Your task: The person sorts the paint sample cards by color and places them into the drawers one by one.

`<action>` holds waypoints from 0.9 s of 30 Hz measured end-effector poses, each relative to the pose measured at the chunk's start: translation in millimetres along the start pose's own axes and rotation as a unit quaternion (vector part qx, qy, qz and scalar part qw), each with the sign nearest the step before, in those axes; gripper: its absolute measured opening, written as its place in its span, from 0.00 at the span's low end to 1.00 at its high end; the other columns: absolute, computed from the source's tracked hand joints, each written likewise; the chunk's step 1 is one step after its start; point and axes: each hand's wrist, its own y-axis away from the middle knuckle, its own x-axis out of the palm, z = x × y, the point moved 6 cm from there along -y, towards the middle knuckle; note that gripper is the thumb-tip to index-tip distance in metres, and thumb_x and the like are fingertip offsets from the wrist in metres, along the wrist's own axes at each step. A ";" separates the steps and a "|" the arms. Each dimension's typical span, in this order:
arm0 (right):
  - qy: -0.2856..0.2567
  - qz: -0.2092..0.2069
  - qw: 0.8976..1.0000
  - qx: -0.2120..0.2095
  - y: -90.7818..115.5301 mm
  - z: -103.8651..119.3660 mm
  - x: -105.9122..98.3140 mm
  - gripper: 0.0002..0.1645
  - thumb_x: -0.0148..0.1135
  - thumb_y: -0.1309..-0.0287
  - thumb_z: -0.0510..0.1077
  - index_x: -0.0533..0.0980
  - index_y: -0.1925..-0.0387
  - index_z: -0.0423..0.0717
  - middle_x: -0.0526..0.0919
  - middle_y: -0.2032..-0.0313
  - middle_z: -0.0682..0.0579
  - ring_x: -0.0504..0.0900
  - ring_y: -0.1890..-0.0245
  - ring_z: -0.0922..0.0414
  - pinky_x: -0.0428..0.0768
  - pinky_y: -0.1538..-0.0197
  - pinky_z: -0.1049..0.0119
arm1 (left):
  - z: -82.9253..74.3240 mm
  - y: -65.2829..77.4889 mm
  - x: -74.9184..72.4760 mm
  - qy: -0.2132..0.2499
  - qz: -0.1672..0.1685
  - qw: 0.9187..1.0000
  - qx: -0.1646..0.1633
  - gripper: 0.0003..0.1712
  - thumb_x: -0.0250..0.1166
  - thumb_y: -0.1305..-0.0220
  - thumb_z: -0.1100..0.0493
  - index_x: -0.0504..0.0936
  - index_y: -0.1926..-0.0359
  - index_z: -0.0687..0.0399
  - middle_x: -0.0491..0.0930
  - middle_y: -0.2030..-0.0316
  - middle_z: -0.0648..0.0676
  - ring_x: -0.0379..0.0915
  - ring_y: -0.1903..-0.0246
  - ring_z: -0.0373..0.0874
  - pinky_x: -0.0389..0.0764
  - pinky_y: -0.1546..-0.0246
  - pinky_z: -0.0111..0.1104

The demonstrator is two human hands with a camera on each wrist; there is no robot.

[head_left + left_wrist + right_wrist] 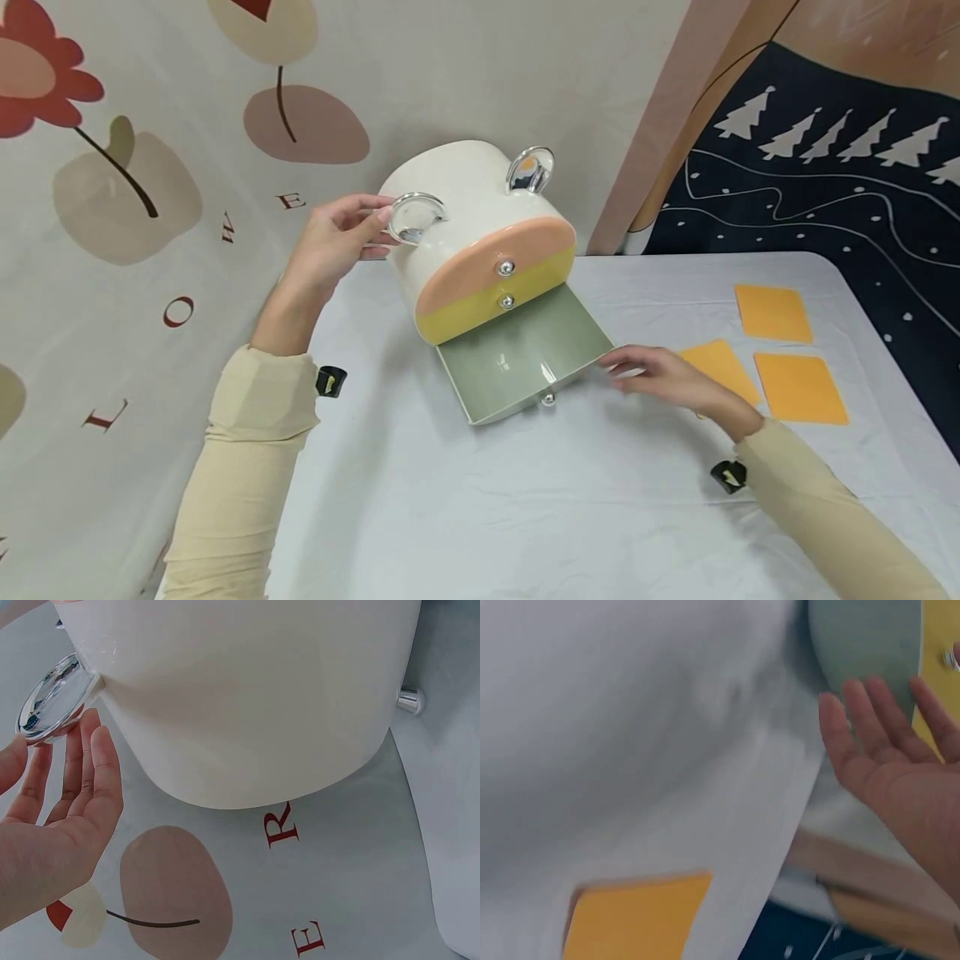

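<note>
A white drawer box (457,179) with two silver ear-shaped discs stands tilted on the table against the wall. Its front has an orange drawer (480,258) and a yellow drawer (532,283), both closed. Below them the green drawer (525,354) is pulled far out and holds nothing I can see. My left hand (341,233) pinches the rim of the left silver ear (415,218) between thumb and fingers, as the left wrist view also shows. My right hand (656,375) is at the green drawer's right front corner, its fingers (874,724) loosely extended.
Several orange paper squares, such as the upper one (774,313), lie on the right of the white-covered table (585,508). One is partly behind my right hand. A printed cloth wall (465,67) rises just behind the box, and a dark tree-patterned cloth (825,192) hangs at right.
</note>
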 end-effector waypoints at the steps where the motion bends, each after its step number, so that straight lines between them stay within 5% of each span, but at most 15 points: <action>1: 0.010 -0.029 0.999 0.016 5.9 -3.1 -10.5 0.23 0.59 0.42 0.36 0.68 0.46 0.30 0.72 0.49 0.33 0.72 0.50 0.39 0.78 0.54 0.63 | -0.1 0.0 -0.1 -0.001 0.000 1.000 -0.001 0.19 0.61 0.39 0.54 0.76 0.49 0.59 0.77 0.64 0.50 0.78 0.67 0.39 0.80 0.64 0.27; 5: 0.056 -0.117 0.984 0.122 32.8 -21.4 -47.8 0.37 0.59 0.41 0.48 0.57 0.37 0.34 0.62 0.41 0.34 0.63 0.43 0.38 0.71 0.47 0.48 | 0.3 -0.2 -0.4 -0.002 0.002 1.000 -0.001 0.20 0.61 0.39 0.54 0.76 0.49 0.59 0.77 0.64 0.51 0.78 0.67 0.39 0.79 0.64 0.26; 11: 0.148 -0.168 0.945 0.240 63.8 -51.4 -75.4 0.61 0.62 0.49 0.62 0.39 0.33 0.33 0.48 0.38 0.26 0.48 0.42 0.29 0.59 0.47 0.32 | 0.7 0.4 -1.6 -0.006 -0.001 1.000 -0.003 0.20 0.61 0.39 0.53 0.77 0.49 0.58 0.77 0.64 0.51 0.78 0.66 0.39 0.79 0.65 0.25; 16: 0.193 -0.179 0.925 0.274 74.7 -75.4 -74.8 0.70 0.66 0.58 0.67 0.38 0.34 0.28 0.45 0.41 0.20 0.47 0.47 0.24 0.54 0.53 0.27 | 1.0 0.3 -1.7 -0.005 -0.002 1.000 -0.004 0.19 0.61 0.39 0.53 0.77 0.49 0.58 0.77 0.64 0.51 0.78 0.67 0.39 0.79 0.65 0.25; 27: 0.234 -0.188 0.909 0.290 74.6 -93.1 -63.5 0.69 0.70 0.60 0.59 0.39 0.35 0.26 0.42 0.44 0.17 0.44 0.50 0.23 0.53 0.60 0.35 | 0.2 -0.4 0.3 0.003 0.001 1.000 0.005 0.18 0.61 0.39 0.55 0.77 0.50 0.58 0.77 0.65 0.50 0.78 0.68 0.39 0.80 0.65 0.26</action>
